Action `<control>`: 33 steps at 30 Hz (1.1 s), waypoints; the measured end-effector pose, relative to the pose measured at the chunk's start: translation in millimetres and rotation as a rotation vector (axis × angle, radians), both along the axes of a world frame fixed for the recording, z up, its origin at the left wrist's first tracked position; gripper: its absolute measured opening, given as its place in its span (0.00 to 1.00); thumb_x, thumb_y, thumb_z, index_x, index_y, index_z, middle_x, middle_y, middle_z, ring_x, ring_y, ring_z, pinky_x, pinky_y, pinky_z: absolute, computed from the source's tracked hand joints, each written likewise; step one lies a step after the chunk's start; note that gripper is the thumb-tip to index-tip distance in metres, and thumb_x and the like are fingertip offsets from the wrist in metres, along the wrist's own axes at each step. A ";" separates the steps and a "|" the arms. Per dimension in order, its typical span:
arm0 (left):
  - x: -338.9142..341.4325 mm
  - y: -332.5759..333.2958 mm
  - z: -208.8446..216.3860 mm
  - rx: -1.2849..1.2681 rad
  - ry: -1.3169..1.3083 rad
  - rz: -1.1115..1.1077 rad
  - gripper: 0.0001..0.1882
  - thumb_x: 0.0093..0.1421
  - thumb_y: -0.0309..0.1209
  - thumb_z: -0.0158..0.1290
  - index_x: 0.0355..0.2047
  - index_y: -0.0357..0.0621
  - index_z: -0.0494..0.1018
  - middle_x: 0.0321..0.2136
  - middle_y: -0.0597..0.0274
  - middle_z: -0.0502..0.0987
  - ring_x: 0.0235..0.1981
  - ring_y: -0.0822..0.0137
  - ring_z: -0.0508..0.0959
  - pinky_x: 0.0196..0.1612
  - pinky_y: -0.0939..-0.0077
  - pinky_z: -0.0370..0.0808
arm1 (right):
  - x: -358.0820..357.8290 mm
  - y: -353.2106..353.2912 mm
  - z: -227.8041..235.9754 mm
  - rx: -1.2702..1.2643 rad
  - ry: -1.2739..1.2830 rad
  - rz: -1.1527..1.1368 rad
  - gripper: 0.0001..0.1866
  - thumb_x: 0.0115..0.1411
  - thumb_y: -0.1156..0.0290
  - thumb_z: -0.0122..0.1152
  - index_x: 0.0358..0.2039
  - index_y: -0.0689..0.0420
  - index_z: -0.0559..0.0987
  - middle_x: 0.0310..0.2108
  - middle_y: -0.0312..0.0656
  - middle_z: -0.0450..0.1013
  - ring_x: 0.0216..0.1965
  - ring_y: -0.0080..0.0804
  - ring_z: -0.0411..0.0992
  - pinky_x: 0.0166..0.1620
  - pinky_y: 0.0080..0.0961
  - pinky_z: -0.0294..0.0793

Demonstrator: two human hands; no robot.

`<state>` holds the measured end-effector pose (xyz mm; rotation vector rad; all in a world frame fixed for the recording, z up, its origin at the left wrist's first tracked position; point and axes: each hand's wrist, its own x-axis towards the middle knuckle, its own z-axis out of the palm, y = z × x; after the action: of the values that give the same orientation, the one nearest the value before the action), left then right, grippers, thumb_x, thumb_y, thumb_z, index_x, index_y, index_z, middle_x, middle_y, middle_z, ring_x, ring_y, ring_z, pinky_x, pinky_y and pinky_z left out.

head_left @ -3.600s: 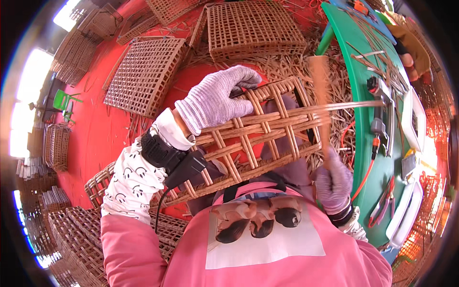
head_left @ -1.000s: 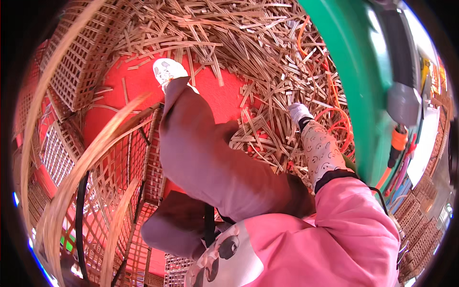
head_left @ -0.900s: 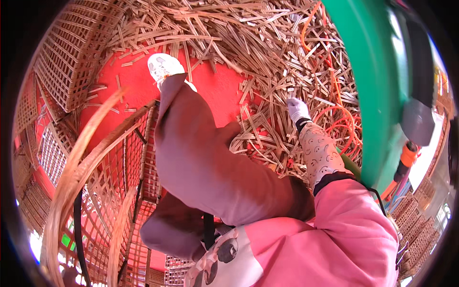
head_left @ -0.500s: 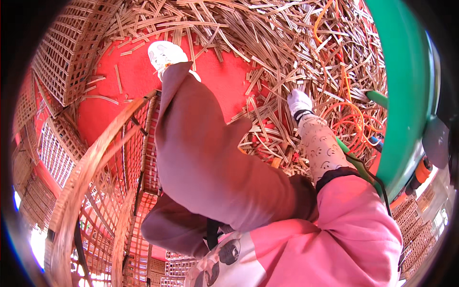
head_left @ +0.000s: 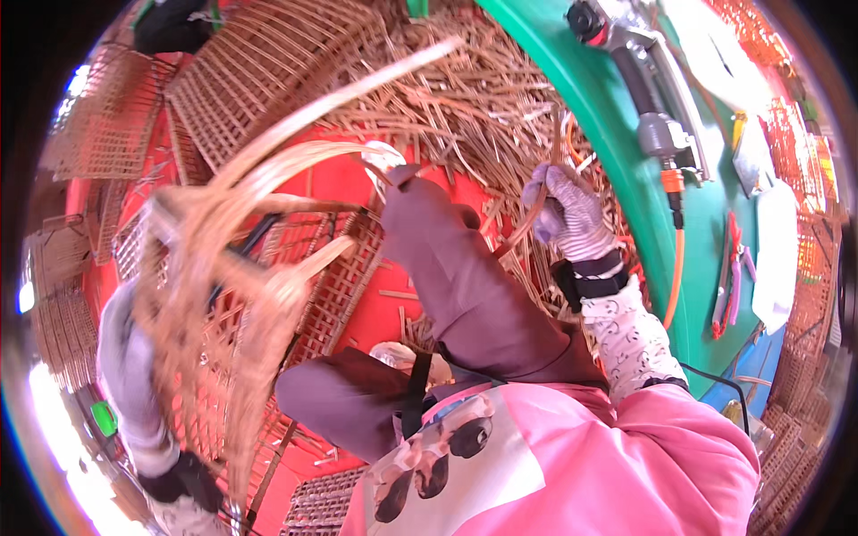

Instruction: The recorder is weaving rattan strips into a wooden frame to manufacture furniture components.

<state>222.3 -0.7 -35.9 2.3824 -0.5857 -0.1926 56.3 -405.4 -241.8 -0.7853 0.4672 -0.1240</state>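
Note:
A woven wicker basket (head_left: 313, 326) with a wooden rim and pale wooden strips leans at the left by my legs, partly smeared by motion. My left hand (head_left: 132, 348), in a grey glove, is against its outer side; blur and the basket hide the fingers. Above the wood-strip pile, my right hand (head_left: 567, 210) in a striped glove is closed round a thin brown wooden strip (head_left: 527, 230). That strip runs through the fingers and down toward my knee.
A heap of loose wooden strips (head_left: 447, 98) covers the red floor (head_left: 357, 308) ahead. On the green table (head_left: 581, 98) at right lie an air tool (head_left: 645, 107) with an orange hose and pliers (head_left: 728, 281). Other woven baskets (head_left: 268, 67) stand at the far left.
The view has swung to the right, bringing the table top into sight. My left hand has come into view beside the basket, which has shifted. The right hand now holds a strip.

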 end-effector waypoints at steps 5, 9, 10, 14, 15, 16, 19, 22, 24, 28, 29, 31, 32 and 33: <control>-26.2 4.0 5.9 -0.134 0.056 -0.216 0.18 0.53 0.28 0.47 0.45 0.35 0.65 0.42 0.53 0.71 0.45 0.62 0.70 0.50 0.71 0.66 | -11.4 44.1 145.0 -1.060 -0.419 0.104 0.10 0.60 0.66 0.47 0.35 0.59 0.71 0.18 0.39 0.70 0.09 0.17 0.60 0.13 0.15 0.57; -74.8 -11.9 0.2 -0.426 0.149 -0.197 0.20 0.51 0.20 0.45 0.46 0.36 0.65 0.40 0.56 0.71 0.43 0.65 0.71 0.49 0.73 0.67 | -49.4 85.6 217.4 -0.727 -0.040 0.825 0.14 0.59 0.65 0.49 0.40 0.62 0.70 0.16 0.35 0.70 0.13 0.18 0.65 0.16 0.15 0.63; -86.7 -17.3 -4.5 -0.551 0.311 -0.140 0.22 0.50 0.22 0.45 0.48 0.35 0.63 0.42 0.57 0.70 0.46 0.66 0.69 0.53 0.74 0.63 | -59.2 93.8 221.8 -0.797 0.089 0.925 0.15 0.59 0.65 0.49 0.41 0.62 0.70 0.17 0.35 0.70 0.15 0.18 0.67 0.18 0.15 0.65; -128.1 -26.9 -15.0 -0.747 0.517 -0.073 0.25 0.49 0.14 0.42 0.50 0.37 0.62 0.42 0.59 0.71 0.45 0.69 0.70 0.51 0.76 0.65 | -86.1 115.9 198.5 -1.387 -0.198 0.828 0.21 0.51 0.81 0.44 0.48 0.66 0.68 0.26 0.47 0.71 0.25 0.32 0.73 0.30 0.24 0.71; -136.2 -28.3 -16.4 -0.740 0.531 -0.054 0.25 0.49 0.14 0.42 0.50 0.37 0.62 0.42 0.59 0.71 0.45 0.69 0.70 0.51 0.76 0.65 | -95.1 114.0 195.8 -1.385 -0.283 0.812 0.21 0.51 0.81 0.44 0.48 0.66 0.68 0.26 0.47 0.71 0.25 0.32 0.73 0.30 0.24 0.71; -142.2 -28.6 -16.7 -0.746 0.518 -0.067 0.25 0.49 0.14 0.42 0.50 0.37 0.63 0.42 0.59 0.71 0.45 0.69 0.70 0.51 0.76 0.66 | -102.1 114.0 191.7 -1.388 -0.262 0.787 0.23 0.49 0.82 0.43 0.49 0.65 0.67 0.27 0.49 0.71 0.28 0.37 0.73 0.33 0.25 0.71; -149.2 -32.1 -17.7 -0.770 0.470 -0.110 0.25 0.48 0.13 0.42 0.50 0.37 0.63 0.41 0.59 0.70 0.45 0.69 0.70 0.51 0.76 0.66 | -116.6 112.5 184.7 -1.422 -0.251 0.713 0.25 0.49 0.83 0.41 0.51 0.65 0.67 0.31 0.52 0.71 0.32 0.42 0.73 0.37 0.26 0.71; -152.9 -33.9 -18.9 -0.745 0.421 -0.135 0.25 0.48 0.13 0.42 0.50 0.37 0.63 0.41 0.59 0.70 0.44 0.69 0.70 0.51 0.75 0.66 | -121.9 111.3 186.1 -1.539 -0.397 0.553 0.21 0.54 0.81 0.44 0.50 0.65 0.68 0.36 0.55 0.71 0.36 0.43 0.73 0.40 0.29 0.70; -155.9 -35.0 -19.9 -0.675 0.371 -0.149 0.24 0.50 0.14 0.43 0.49 0.38 0.64 0.40 0.60 0.70 0.44 0.69 0.71 0.51 0.75 0.67 | -123.0 110.3 187.8 -1.514 -0.328 0.532 0.19 0.55 0.79 0.47 0.49 0.65 0.69 0.37 0.54 0.72 0.38 0.45 0.73 0.42 0.30 0.70; -153.2 -33.7 -16.5 -0.491 0.255 -0.281 0.21 0.52 0.15 0.44 0.48 0.38 0.64 0.40 0.60 0.71 0.43 0.70 0.71 0.50 0.76 0.67 | -128.8 107.3 191.4 -1.468 -0.085 0.590 0.17 0.53 0.79 0.52 0.46 0.63 0.71 0.35 0.50 0.73 0.35 0.35 0.74 0.38 0.25 0.71; -150.3 -32.7 -14.8 -0.475 0.256 -0.317 0.20 0.52 0.17 0.45 0.47 0.37 0.64 0.40 0.61 0.71 0.43 0.71 0.70 0.49 0.76 0.67 | -131.2 107.7 191.7 -1.377 0.001 0.600 0.16 0.51 0.79 0.54 0.43 0.63 0.72 0.32 0.47 0.73 0.32 0.27 0.73 0.34 0.21 0.71; -143.0 -32.8 -12.5 -0.422 0.322 -0.327 0.20 0.52 0.18 0.46 0.47 0.38 0.64 0.39 0.61 0.71 0.43 0.71 0.70 0.49 0.77 0.67 | -133.7 109.9 191.7 -1.303 0.068 0.614 0.15 0.51 0.79 0.55 0.42 0.63 0.72 0.30 0.46 0.73 0.31 0.26 0.73 0.34 0.20 0.71; -139.5 -33.4 -12.2 -0.403 0.332 -0.360 0.20 0.52 0.19 0.47 0.47 0.38 0.64 0.39 0.61 0.71 0.43 0.71 0.70 0.49 0.77 0.67 | -134.2 111.0 192.5 -1.237 0.103 0.631 0.15 0.51 0.79 0.55 0.41 0.63 0.72 0.28 0.45 0.73 0.30 0.25 0.72 0.33 0.20 0.71; -138.2 -33.3 -12.6 -0.430 0.405 -0.343 0.20 0.52 0.22 0.49 0.47 0.38 0.65 0.39 0.62 0.70 0.43 0.71 0.70 0.49 0.76 0.67 | -133.6 113.7 191.6 -1.197 0.065 0.615 0.12 0.52 0.78 0.55 0.39 0.64 0.72 0.26 0.44 0.73 0.28 0.24 0.72 0.32 0.20 0.71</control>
<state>84.1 -34.0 -48.5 1.7528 -0.7477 -0.6172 -77.2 -291.7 -50.2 -2.0757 0.1497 0.2294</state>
